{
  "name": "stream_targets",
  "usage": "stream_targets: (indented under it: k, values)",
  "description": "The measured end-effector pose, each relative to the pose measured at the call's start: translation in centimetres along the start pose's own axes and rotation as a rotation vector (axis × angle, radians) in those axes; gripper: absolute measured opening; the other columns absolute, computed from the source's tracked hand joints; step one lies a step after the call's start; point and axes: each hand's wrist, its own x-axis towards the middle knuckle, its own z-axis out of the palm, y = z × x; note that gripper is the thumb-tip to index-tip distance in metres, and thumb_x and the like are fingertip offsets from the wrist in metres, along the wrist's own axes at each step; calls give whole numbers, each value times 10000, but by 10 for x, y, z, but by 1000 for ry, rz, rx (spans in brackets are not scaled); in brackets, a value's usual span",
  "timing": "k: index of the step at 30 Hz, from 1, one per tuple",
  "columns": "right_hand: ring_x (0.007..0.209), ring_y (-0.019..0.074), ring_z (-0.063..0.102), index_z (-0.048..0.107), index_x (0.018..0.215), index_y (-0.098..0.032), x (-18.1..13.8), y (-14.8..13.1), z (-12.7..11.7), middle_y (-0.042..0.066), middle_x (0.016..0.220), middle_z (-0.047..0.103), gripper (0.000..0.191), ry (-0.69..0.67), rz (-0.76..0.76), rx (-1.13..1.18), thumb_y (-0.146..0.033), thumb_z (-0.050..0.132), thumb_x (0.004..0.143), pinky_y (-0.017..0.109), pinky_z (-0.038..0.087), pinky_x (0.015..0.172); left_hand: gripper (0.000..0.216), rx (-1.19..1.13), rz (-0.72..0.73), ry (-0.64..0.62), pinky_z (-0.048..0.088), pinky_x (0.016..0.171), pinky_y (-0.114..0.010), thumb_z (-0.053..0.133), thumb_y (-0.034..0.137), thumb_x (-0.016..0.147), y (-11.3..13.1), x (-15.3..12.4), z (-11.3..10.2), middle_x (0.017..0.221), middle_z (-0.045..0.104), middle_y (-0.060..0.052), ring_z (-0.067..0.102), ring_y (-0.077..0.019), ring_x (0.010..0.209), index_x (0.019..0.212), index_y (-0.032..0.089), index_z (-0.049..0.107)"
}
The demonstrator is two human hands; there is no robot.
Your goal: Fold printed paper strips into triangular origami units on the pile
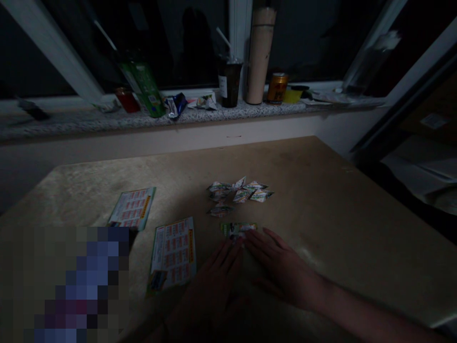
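A narrow folded strip of green and white printed paper [233,228] lies on the table in front of me. The fingertips of my left hand [214,276] rest at its near edge, fingers stretched out. My right hand [282,267] lies flat on the other side, its fingertips touching the strip's right part. Neither hand is closed around anything. Just beyond the strip is a group of several small pointed folded-paper pieces [241,193]. A printed sheet [176,250] lies flat to the left of my left hand. The dim light blurs the fingers' details.
Another printed sheet [134,209] lies farther left on the brown table [321,200]. A pixelated block covers the lower left. On the windowsill [200,113] stand a green bottle [146,88], a dark drink cup [230,88], a pale flask [260,62] and an orange can [277,89].
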Motion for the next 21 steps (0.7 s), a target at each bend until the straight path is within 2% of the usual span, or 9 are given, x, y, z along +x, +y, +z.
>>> stream_targets:
  k: [6,12,16,21]
  values:
    - [1330,224,235,231,1403,-189,2,4,-1,83,1439,296,638,6,7,51,-387,483,851,478,134,1101,766,-9,10,8,177,1085,-441,470,423,841,0,-1,1,1498,86,-94,98,-287,1348,1427,133,72]
    - [1325,204,251,205,1409,-152,-1,4,2,87,1437,299,633,34,11,18,-357,455,865,458,65,1119,757,19,24,-18,177,1086,-429,475,403,836,0,1,-3,1496,76,-107,79,-280,1352,1422,106,98]
    - [1332,195,232,244,1398,-134,0,4,2,80,1437,299,634,39,39,-15,-377,460,853,422,121,1123,737,5,20,-38,183,1083,-434,459,435,843,1,1,-6,1492,110,-106,85,-282,1351,1418,108,134]
    - [1297,208,315,303,1376,-133,2,5,1,94,1392,383,627,83,-6,-12,-383,493,833,425,162,1116,753,-1,3,-4,190,1083,-425,481,396,833,2,-1,-5,1496,101,-90,98,-272,1351,1425,130,99]
